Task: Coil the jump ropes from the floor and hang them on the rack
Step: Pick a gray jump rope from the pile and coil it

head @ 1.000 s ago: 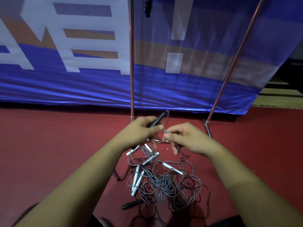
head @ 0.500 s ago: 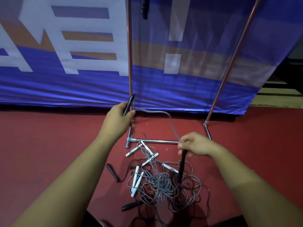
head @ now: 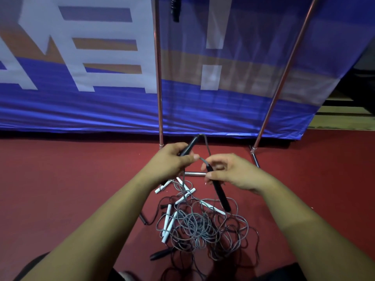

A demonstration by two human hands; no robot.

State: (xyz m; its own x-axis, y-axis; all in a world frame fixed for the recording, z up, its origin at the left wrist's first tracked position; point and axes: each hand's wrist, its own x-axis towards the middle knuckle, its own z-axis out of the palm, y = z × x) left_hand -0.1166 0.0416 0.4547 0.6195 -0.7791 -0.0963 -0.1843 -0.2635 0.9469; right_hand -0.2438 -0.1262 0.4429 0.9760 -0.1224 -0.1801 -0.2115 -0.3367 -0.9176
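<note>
A blue banner (head: 81, 110) beyond the hands shows cropped white lettering and an exclamation mark. Red floor (head: 60, 189) spreads beneath them. The rack (head: 158, 78) stands just behind; tangled jump ropes (head: 198, 226) lie below. The left hand (head: 170, 161) grips one black handle (head: 190, 145), the right hand (head: 233, 173) pinches the other handle (head: 220, 193).

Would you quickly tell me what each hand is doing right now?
Left hand: grips the upper black handle.
Right hand: pinches the lower black handle near its rope end.
</note>
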